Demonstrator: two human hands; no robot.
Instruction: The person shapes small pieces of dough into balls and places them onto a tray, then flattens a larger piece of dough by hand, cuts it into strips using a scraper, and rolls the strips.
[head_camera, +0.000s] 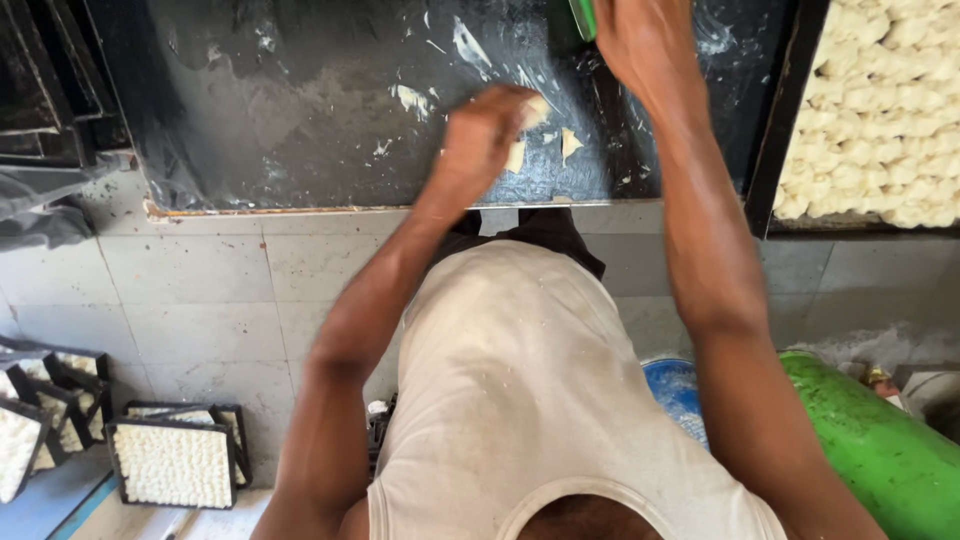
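my left hand (487, 128) is curled, fingertips pinching a pale dough scrap (536, 108) on the dark worktop (300, 120). two more dough scraps (545, 150) lie just beside it, toward my right, so the left hand is nearer them. my right hand (640, 40) sits farther up the worktop, closed round a green-handled tool (583, 15), its blade out of view. well to the right, a tray of shaped dough pieces (880, 110); below, floor trays (172, 462) and a green cylinder (880, 440).

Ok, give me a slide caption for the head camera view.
Left hand gathers dough scraps on a dark worktop; right hand grips a green tool.
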